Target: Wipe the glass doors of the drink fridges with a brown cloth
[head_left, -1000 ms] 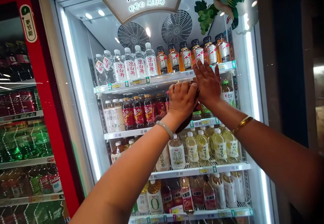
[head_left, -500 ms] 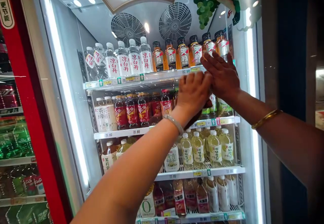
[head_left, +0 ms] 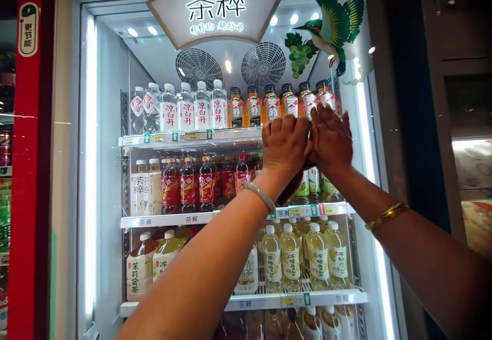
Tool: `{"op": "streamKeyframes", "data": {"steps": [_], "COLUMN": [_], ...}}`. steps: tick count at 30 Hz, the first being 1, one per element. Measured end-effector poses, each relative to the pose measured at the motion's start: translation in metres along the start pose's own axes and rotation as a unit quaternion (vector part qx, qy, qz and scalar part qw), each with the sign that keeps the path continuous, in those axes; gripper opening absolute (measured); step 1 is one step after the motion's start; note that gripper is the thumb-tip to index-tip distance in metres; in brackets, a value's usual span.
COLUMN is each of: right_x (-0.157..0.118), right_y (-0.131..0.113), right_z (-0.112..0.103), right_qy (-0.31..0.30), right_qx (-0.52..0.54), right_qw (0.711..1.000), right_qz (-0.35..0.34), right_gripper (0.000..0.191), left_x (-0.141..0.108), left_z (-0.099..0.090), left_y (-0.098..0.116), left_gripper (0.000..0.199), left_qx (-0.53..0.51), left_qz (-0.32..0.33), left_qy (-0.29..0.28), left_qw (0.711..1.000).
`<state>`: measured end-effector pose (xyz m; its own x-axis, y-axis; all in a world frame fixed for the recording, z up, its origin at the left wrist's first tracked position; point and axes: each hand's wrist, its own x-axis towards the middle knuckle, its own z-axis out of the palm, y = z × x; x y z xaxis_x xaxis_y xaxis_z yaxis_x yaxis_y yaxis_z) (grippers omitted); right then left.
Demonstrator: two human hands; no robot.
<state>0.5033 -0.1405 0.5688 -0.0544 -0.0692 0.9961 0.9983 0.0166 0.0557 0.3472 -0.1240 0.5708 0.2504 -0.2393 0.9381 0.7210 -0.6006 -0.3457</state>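
Observation:
In the head view my left hand (head_left: 285, 143) is raised before a drinks fridge (head_left: 230, 137), its back toward me. Its fingers bend forward, tips hidden; anything inside them is out of sight. My right hand (head_left: 331, 140) is beside it, thumb sides meeting, with its fingers stretched upward and slightly apart. A dark reddish-brown shape (head_left: 291, 188) shows below the left hand; I cannot tell whether it is a reflection. Behind the hands stand amber bottles with black caps (head_left: 271, 103). A pale bangle (head_left: 260, 197) circles my left wrist and a gold bangle (head_left: 386, 216) my right.
White-capped water bottles (head_left: 202, 105) line the upper shelf. Dark tea bottles with red labels (head_left: 188, 184) fill the shelf below, and pale yellow bottles (head_left: 291, 253) stand lower. A lit sign (head_left: 215, 12) crowns the fridge. To the left is a red-framed cooler (head_left: 33, 150).
The view has tilted upward and straightened, showing the whole sign. Both hands have come more level, side by side. My right hand has moved lower beside the left.

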Motion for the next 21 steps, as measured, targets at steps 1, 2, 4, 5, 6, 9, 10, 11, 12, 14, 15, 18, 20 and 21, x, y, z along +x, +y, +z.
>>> {"op": "streamKeyframes", "data": {"steps": [1,2,4,5,6,9,10,11,12,14,15,18,20,21], "right_x": [0.000,0.001,0.001,0.001,0.001,0.000,-0.001,-0.001,-0.001,-0.002,-0.002,-0.005,-0.008,-0.010], "right_y": [0.002,0.003,0.003,0.003,0.003,0.008,0.011,0.015,0.020,0.032,0.039,0.057,0.066,0.070], "right_z": [0.001,0.001,0.000,-0.001,-0.003,-0.010,-0.013,-0.016,-0.020,-0.027,-0.030,-0.039,-0.044,-0.047], "right_qy": [0.002,0.002,-0.011,-0.020,-0.030,-0.061,-0.068,-0.075,-0.082,-0.095,-0.103,-0.127,-0.146,-0.155], "right_qx": [0.002,0.004,0.005,0.004,0.002,-0.003,-0.004,-0.004,-0.002,0.003,0.006,0.022,0.044,0.057], "right_qw": [1.000,1.000,1.000,1.000,1.000,0.998,0.997,0.996,0.994,0.990,0.987,0.981,0.976,0.974], "right_qz": [0.005,0.008,0.006,0.003,0.001,-0.023,-0.036,-0.054,-0.073,-0.109,-0.123,-0.147,-0.156,-0.156], "right_gripper": [0.054,0.054,0.055,0.056,0.056,0.060,0.060,0.061,0.061,0.060,0.059,0.059,0.060,0.060], "left_x": [-0.009,-0.019,-0.034,-0.036,-0.035,-0.012,0.000,0.010,0.019,0.028,0.027,0.010,-0.003,-0.007], "left_z": [0.000,0.000,0.000,0.000,0.000,-0.001,-0.001,-0.001,0.000,0.003,0.005,0.013,0.016,0.017], "left_y": [0.006,0.011,0.014,0.012,0.008,-0.009,-0.012,-0.014,-0.013,-0.002,0.007,0.038,0.056,0.062], "left_gripper": [0.029,0.029,0.031,0.031,0.031,0.030,0.029,0.028,0.027,0.027,0.028,0.031,0.032,0.032], "left_qx": [-0.004,-0.008,-0.011,-0.009,-0.006,0.010,0.017,0.023,0.028,0.030,0.027,0.008,-0.004,-0.008], "left_qz": [0.006,0.017,0.045,0.063,0.088,0.161,0.162,0.145,0.113,0.035,0.008,-0.001,0.018,0.019], "left_qy": [-0.008,-0.015,-0.021,-0.022,-0.026,-0.047,-0.051,-0.051,-0.046,-0.027,-0.018,-0.022,-0.039,-0.044], "left_qw": [1.000,1.000,0.999,0.998,0.996,0.986,0.985,0.988,0.992,0.999,0.999,1.000,0.999,0.999]}}
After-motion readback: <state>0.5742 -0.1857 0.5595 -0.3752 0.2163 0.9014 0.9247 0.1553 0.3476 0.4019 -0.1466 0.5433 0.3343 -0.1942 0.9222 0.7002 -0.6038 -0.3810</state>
